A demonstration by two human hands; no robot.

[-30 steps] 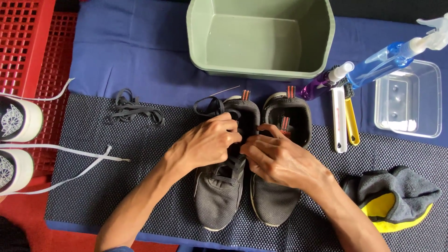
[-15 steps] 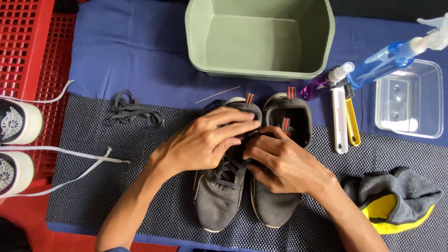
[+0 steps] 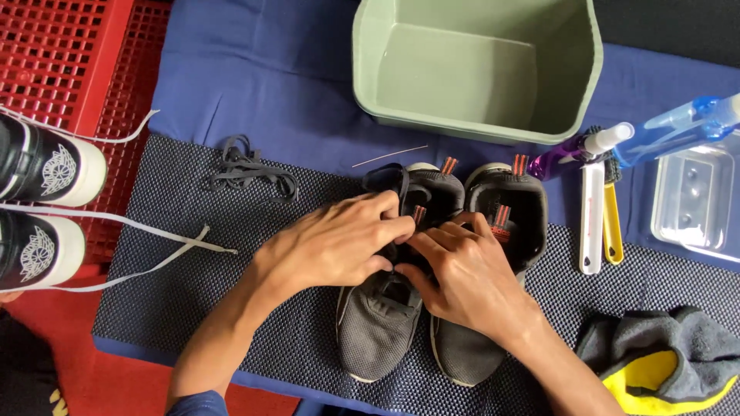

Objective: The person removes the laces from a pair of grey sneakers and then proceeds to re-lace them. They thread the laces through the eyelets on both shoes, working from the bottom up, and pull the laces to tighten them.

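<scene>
Gripping lace [image 3: 385,179] | L hand [image 3: 335,243] + R hand [image 3: 462,281] fingers pinched on it | L grey shoe [image 3: 389,308]

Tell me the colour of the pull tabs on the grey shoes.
Orange-red pull tabs, clearest in the head view.

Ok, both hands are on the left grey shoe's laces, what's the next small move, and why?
Probably draw the lace out of the next eyelet. Both the left hand and right hand pinch at the tongue of the left grey shoe, where lace shows, while a loose black lace already lies on the mat and the right grey shoe looks unlaced.
</scene>
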